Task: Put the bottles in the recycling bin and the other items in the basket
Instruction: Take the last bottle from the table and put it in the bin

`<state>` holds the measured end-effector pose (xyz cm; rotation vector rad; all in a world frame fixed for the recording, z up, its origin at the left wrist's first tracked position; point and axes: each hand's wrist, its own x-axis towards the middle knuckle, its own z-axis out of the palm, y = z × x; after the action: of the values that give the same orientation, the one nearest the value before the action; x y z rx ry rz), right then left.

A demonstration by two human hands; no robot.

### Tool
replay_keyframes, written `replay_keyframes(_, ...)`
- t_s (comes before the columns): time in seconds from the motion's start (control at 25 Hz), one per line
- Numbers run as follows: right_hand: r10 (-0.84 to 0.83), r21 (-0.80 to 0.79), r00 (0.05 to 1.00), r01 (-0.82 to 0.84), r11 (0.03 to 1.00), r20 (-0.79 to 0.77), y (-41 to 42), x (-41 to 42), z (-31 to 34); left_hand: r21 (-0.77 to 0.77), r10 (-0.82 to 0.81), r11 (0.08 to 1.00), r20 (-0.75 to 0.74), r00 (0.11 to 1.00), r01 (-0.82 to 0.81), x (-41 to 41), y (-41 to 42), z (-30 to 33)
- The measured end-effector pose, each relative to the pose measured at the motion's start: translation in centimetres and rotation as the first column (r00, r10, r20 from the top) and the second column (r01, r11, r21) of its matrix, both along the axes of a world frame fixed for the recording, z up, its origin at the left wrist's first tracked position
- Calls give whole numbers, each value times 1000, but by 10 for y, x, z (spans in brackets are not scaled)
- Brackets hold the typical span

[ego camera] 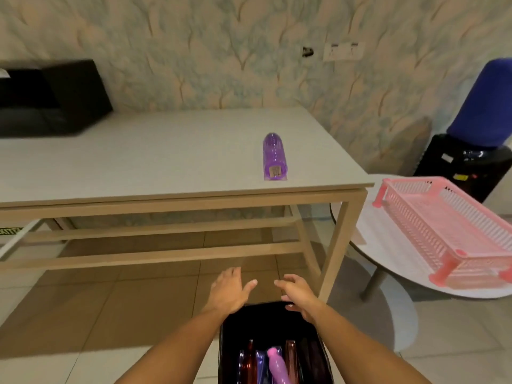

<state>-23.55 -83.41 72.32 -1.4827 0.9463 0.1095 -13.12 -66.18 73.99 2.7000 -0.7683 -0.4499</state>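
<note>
A purple plastic bottle [274, 157] lies on its side near the front right edge of the grey table [138, 162]. Below me stands the black recycling bin [266, 320] with several coloured bottles [273, 361] inside, one pink on top. My left hand [230, 291] and my right hand [297, 295] hover over the bin's far rim, fingers spread and holding nothing. The pink plastic basket [448, 231] sits on a round white side table [388, 245] at the right.
A black box [50, 98] sits at the table's back left. A water dispenser with a blue-covered jug [482, 106] stands in the right corner. The table's wooden frame leg [340, 245] rises just beyond my right hand. Tiled floor surrounds the bin.
</note>
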Motion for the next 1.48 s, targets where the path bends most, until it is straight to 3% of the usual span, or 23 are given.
replay_keyframes(0.36, 89, -115, 975, -66, 991, 203, -43, 32, 80, -95, 78, 994, 226, 971, -58, 22, -31, 84)
replay_keyframes(0.56, 121, -168, 941, -70, 983, 316, -61, 58, 120, -128, 40, 992, 371, 928, 9, 60, -43, 123)
replay_keyframes(0.84, 87, -313, 905, 53, 948, 416, -85, 118, 158, -128, -14, 989, 449, 893, 80, 134, -73, 150)
replay_keyframes(1.0, 5, -401, 887, 203, 893, 461, -89, 160, 165, -84, -82, 987, 475, 876, 138, 168, -87, 146)
replay_keyframes(1.16, -65, -535, 905, 305, 788, 420, -93, 207, 165, -43, -151, 980, 480, 864, 195, 202, -99, 141)
replay_keyframes(1.48, -116, -677, 949, 292, 676, 293, -94, 264, 153, -69, -190, 969, 410, 892, 238, 248, -112, 129)
